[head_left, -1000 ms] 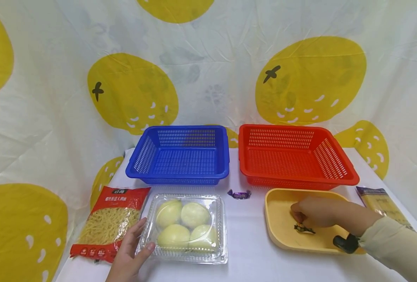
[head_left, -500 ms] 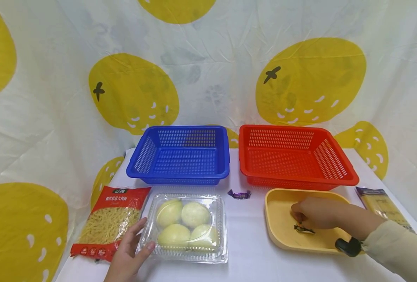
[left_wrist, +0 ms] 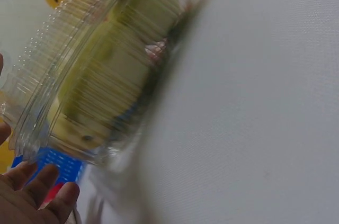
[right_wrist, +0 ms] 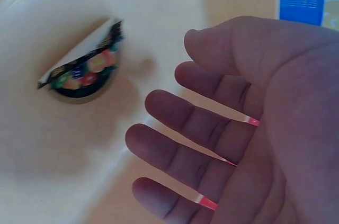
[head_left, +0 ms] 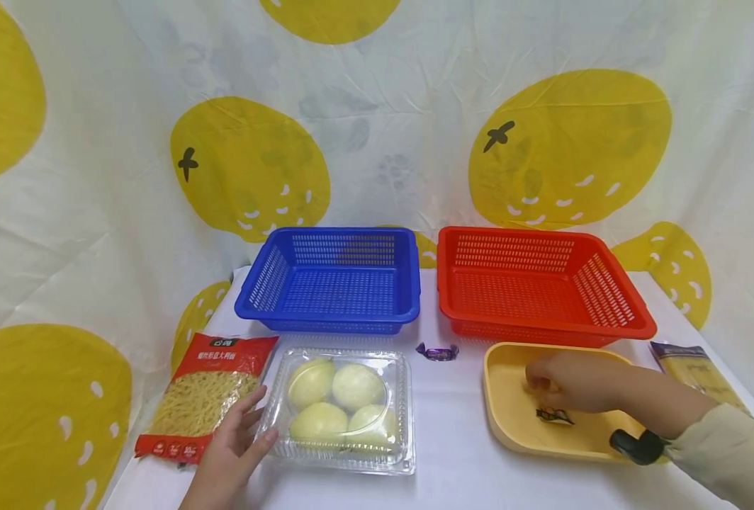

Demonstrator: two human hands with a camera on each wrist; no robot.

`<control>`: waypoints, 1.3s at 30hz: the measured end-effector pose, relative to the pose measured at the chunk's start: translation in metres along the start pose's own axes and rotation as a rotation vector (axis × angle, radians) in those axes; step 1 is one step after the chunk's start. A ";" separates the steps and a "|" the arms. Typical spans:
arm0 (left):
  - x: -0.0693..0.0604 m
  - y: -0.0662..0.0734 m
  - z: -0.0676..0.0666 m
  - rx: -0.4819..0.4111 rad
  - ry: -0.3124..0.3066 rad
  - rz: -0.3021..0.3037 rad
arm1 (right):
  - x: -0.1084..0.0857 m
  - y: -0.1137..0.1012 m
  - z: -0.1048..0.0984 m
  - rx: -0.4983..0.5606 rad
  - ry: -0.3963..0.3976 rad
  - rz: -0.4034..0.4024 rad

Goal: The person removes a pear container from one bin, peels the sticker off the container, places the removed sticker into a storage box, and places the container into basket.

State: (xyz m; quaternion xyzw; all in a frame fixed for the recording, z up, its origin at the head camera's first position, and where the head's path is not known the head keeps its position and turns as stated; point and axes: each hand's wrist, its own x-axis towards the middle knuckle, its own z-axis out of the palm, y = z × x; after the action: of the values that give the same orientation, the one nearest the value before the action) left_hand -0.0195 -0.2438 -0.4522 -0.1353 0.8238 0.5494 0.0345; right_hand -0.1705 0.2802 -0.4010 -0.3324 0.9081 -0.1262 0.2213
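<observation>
My right hand (head_left: 577,382) is inside the yellow tray (head_left: 501,428), over a small dark wrapped packet (head_left: 553,416). In the right wrist view that packet (right_wrist: 87,68), printed with colourful fruit, lies apart from the fingertips; the fingers are extended and hold nothing. My left hand (head_left: 233,450) lies with fingers loosely spread at the left side of a clear plastic box (head_left: 402,425) of pale yellow-green round fruit (head_left: 318,425). The left wrist view shows the fingers next to the box (left_wrist: 100,70); whether they touch it I cannot tell.
A blue basket (head_left: 332,326) and a red basket (head_left: 543,333) stand at the back. A red bag of pasta (head_left: 205,397) lies at far left, a purple wrapped candy (head_left: 438,352) in the middle, and a flat yellowish packet (head_left: 699,372) right of the tray.
The right hand's fingers, earlier down at the packet, have loosened and lifted slightly, blurred by movement. The packet stays in the tray. The head view has shifted a little; the left hand stays beside the box.
</observation>
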 end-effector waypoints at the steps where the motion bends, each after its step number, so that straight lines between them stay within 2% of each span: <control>1: 0.001 0.001 -0.001 0.004 0.001 -0.001 | 0.000 -0.002 -0.002 0.009 -0.006 0.011; 4: 0.002 0.004 -0.005 0.014 0.000 -0.009 | 0.000 -0.006 -0.005 0.036 -0.024 0.048; 7: 0.005 0.007 -0.008 0.020 -0.009 -0.018 | 0.000 -0.009 -0.008 0.051 -0.024 0.048; 13: 0.011 0.009 -0.018 0.036 -0.005 0.022 | 0.001 -0.014 -0.013 0.007 0.015 -0.026; 16: 0.013 0.012 -0.024 0.039 0.003 0.003 | 0.002 -0.020 -0.018 -0.005 0.040 -0.046; 24: 0.019 0.020 -0.040 0.068 0.027 0.008 | 0.011 -0.044 -0.021 0.020 0.172 -0.166; 26: 0.024 0.022 -0.044 0.085 0.032 -0.007 | 0.014 -0.051 -0.020 0.046 0.188 -0.156; 28: 0.029 0.024 -0.048 0.094 0.033 0.007 | 0.016 -0.057 -0.017 0.068 0.209 -0.140; 35: 0.044 0.028 -0.062 0.104 0.042 0.179 | 0.025 -0.082 -0.011 0.186 0.283 -0.082; 37: 0.048 0.029 -0.064 0.114 0.044 0.188 | 0.030 -0.089 -0.007 0.237 0.285 -0.029; 39: 0.053 0.030 -0.065 0.124 0.039 0.172 | 0.034 -0.095 -0.002 0.291 0.287 0.019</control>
State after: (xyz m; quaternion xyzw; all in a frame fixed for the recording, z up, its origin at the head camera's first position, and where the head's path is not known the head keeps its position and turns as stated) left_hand -0.0726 -0.3024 -0.4109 -0.0723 0.8654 0.4954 -0.0208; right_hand -0.1424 0.1866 -0.3743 -0.2671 0.9056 -0.2999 0.1367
